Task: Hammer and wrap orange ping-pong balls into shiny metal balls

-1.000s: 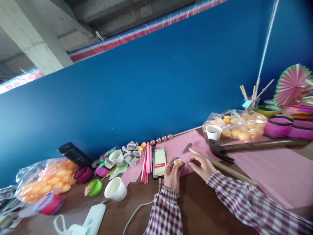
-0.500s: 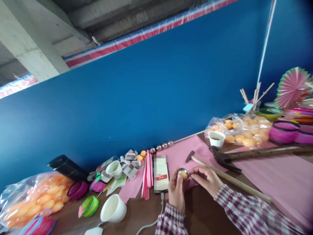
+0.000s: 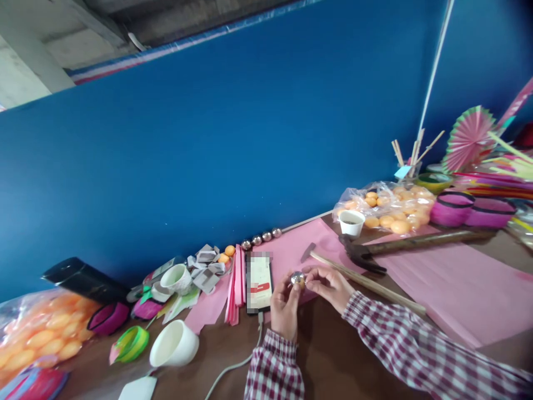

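My left hand (image 3: 285, 311) is closed round a shiny silver ball (image 3: 297, 278), gripping it between thumb and fingers above the table. At the ball's right side, the fingers of my right hand (image 3: 331, 286) are pinched together. Anything between those fingertips is too small to make out. Just left of my left hand lies a phone (image 3: 259, 289), its screen partly blurred, with a white cable (image 3: 233, 366) plugged into its lower end. Behind the hands, several similar silver balls (image 3: 266, 237) sit in a row along the blue wall.
A small hammer (image 3: 362, 279) and a larger claw hammer (image 3: 408, 245) lie to the right, on pink paper (image 3: 462, 289). Behind stands a white cup (image 3: 352, 222) near bagged orange balls (image 3: 400, 208). On the left are another white cup (image 3: 175, 344), a tape roll (image 3: 132, 343) and more bagged balls (image 3: 50, 333).
The view has turned right and slightly down, so everything sits further left and a little higher. Both hands stay at the silver ball, which now shows more silver toward me.
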A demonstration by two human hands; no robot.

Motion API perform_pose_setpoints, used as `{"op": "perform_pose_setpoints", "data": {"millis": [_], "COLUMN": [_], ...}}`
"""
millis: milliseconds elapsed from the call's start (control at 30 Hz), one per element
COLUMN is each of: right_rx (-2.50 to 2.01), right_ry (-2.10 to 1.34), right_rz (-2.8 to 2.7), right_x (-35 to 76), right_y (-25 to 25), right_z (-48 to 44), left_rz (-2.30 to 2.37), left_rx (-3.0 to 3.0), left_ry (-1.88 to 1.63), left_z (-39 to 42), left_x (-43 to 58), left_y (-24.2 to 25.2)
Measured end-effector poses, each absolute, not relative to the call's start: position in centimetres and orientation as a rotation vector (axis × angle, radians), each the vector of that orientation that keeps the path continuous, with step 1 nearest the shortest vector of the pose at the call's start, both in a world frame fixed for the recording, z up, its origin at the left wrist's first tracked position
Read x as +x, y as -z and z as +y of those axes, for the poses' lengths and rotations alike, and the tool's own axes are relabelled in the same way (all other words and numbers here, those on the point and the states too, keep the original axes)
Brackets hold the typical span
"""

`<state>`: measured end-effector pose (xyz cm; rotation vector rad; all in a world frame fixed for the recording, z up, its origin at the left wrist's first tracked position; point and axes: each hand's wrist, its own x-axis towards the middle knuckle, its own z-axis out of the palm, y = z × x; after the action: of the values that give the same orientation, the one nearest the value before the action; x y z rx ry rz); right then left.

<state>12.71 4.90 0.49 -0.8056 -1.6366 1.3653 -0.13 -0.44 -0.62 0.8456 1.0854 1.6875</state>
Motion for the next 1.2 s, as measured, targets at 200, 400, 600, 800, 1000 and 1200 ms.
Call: {"op": "perform_pose_setpoints", "data": {"millis": [200, 400, 600, 800, 1000, 1200], "right_rx": [-0.822, -0.844, -0.853, -0.898, -0.883, -0.856], "right_ry": [-1.312, -1.311, -1.305, -1.288, -1.312, -1.343], "right_rz": [-1.699, -1.704, -1.701, -1.738, -1.733, -1.722], "right_x": [12.9, 12.9, 12.8, 12.9, 13.0, 13.0], "right_y": [-1.7, -1.2, -1.1, -1.2, -1.7, -1.9], "right_z": [4.4, 4.5, 4.6, 4.6, 4.4, 4.4], "left_rz": [1.111, 1.114, 1.113, 1.131, 1.118, 1.100], "left_rx": [0.931, 0.955, 0.954, 0.935, 0.938, 0.914], "left_ry": [-1.675, -1.676, -1.672, -1.671, -1.672, -1.668], "left_z": [-0.7, -0.7, -0.7, -0.7, -0.7, -0.8], "left_x": [0.2, 0.1, 0.1, 0.2, 0.2, 0.1], "left_y": [0.1, 0.3, 0.4, 0.0, 0.1, 0.2]}}
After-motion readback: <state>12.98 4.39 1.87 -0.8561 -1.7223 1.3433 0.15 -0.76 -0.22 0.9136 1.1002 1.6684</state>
